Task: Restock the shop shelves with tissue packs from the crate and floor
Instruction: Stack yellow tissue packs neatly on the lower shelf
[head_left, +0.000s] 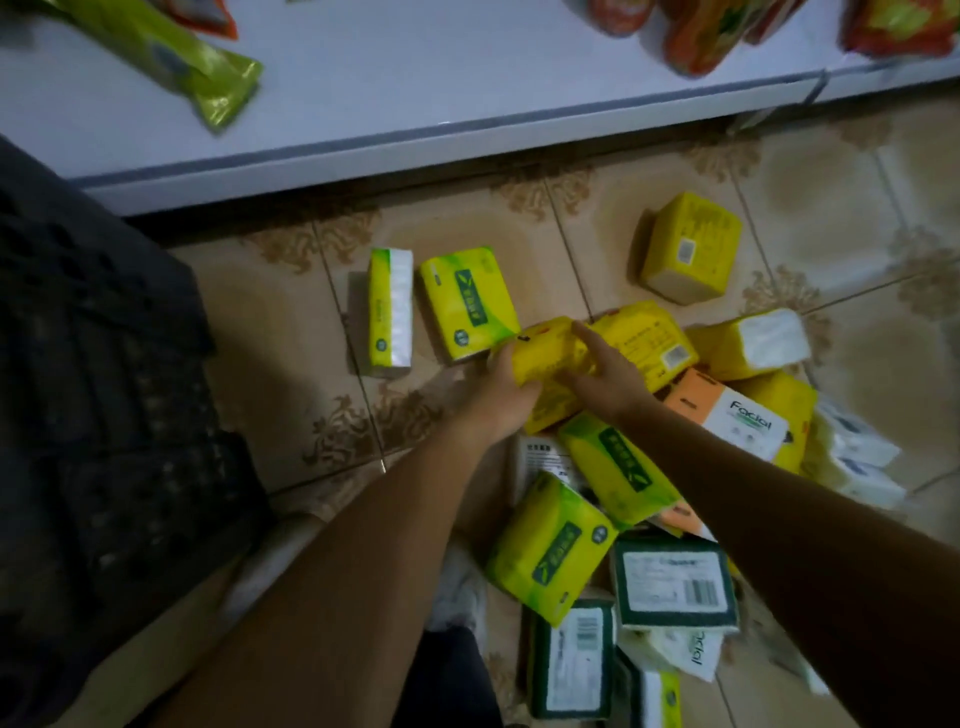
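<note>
1. Two hands of mine are on one yellow tissue pack (550, 358) in the head view. It is low over the tiled floor (291, 338), at the edge of a heap of packs.
2. My left hand (506, 387) grips the left end of this pack, and its fingers (522, 353) are curled round the edge.
3. My right hand (608, 374) holds the right side. Its fingers (584, 335) are bent over the top of the pack and pressed on the wrapper.
4. Just left of the held pack, a yellow-green pack (467, 301) lies flat on the floor. Beside it a narrow pack (390, 306) stands on its side.
5. One lone yellow pack (688, 247) lies apart, nearer to the shelf.
6. Right of my hands lie another yellow pack with a label (649, 338) and an orange pack (727, 410) with the word "Facial".
7. Under my right forearm lie two more green-striped packs (550, 545), and nearer to me dark green packs (675, 582) with white barcode labels.
8. The black crate (104, 389) stands at the left. I cannot tell what is in it.
9. The white shelf (415, 104) runs along the top. It carries a green packet (197, 67) at the left and red-orange packets (691, 36) at the right.
</note>
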